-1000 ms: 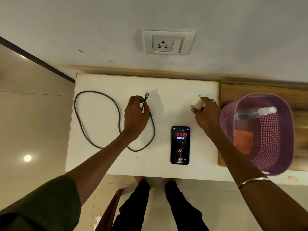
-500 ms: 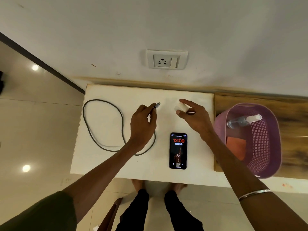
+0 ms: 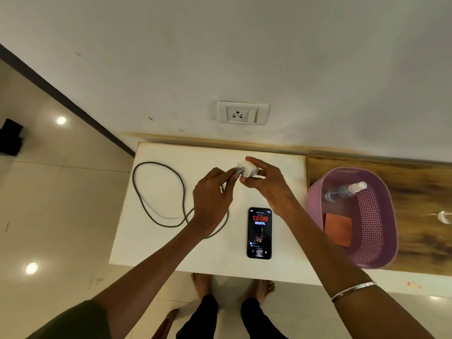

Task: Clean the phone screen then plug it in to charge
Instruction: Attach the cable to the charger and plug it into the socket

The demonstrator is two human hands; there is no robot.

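Observation:
A black phone [image 3: 259,233] lies face up on the white table [image 3: 171,250], its screen lit and showing 12:09. My right hand [image 3: 267,184] holds a white charger adapter [image 3: 249,169] above the table's back half. My left hand [image 3: 213,196] pinches the plug end of a dark cable [image 3: 156,192] and presses it against the adapter's face. The rest of the cable lies in a loop on the table's left side. A white wall socket [image 3: 242,113] sits on the wall above the table.
A pink perforated basket [image 3: 376,241] stands on a wooden surface [image 3: 420,216] to the right, holding a clear spray bottle [image 3: 344,190] and an orange cloth [image 3: 338,228]. My bare feet show below the table's near edge.
Both hands have come together: the left brought the cable plug rightward, the right brought the adapter leftward, and they now meet. The camera view has tilted upward.

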